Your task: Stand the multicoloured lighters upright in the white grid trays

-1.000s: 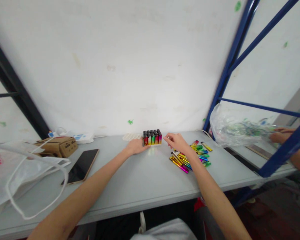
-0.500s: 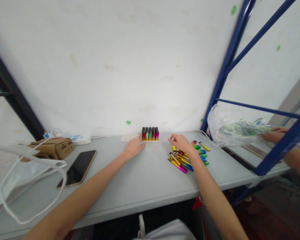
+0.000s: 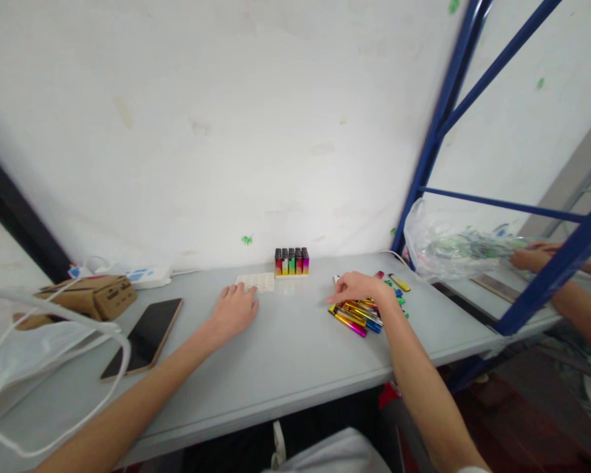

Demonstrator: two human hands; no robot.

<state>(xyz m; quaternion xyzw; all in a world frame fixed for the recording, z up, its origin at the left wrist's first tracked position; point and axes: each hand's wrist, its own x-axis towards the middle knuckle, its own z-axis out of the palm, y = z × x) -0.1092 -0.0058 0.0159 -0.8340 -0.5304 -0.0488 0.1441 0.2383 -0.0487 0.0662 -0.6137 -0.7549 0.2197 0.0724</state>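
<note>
My left hand (image 3: pixel 234 310) lies palm down on the table, fingers stretched out. Its fingertips reach the near edge of a white grid tray (image 3: pixel 259 282). Right of that tray, a block of upright lighters (image 3: pixel 291 261) with black tops and shiny coloured bodies stands in rows on a white base. My right hand (image 3: pixel 357 287) is over a loose pile of lighters (image 3: pixel 359 314) in gold, blue, green and pink, hiding part of it. Its fingers are curled in toward the thumb; whatever is between them is hidden.
At left are a black phone (image 3: pixel 145 336), a cardboard box (image 3: pixel 91 295), a plastic bag and a looping white cable (image 3: pixel 123 368). A blue metal frame (image 3: pixel 426 164) rises at right. Beyond it are a clear plastic bag (image 3: pixel 438 246) and another person's hands (image 3: pixel 534 257).
My left hand has moved left and nearer, from the lighter block to the grid tray. My right hand has lowered slightly onto the pile. The view has shifted a little.
</note>
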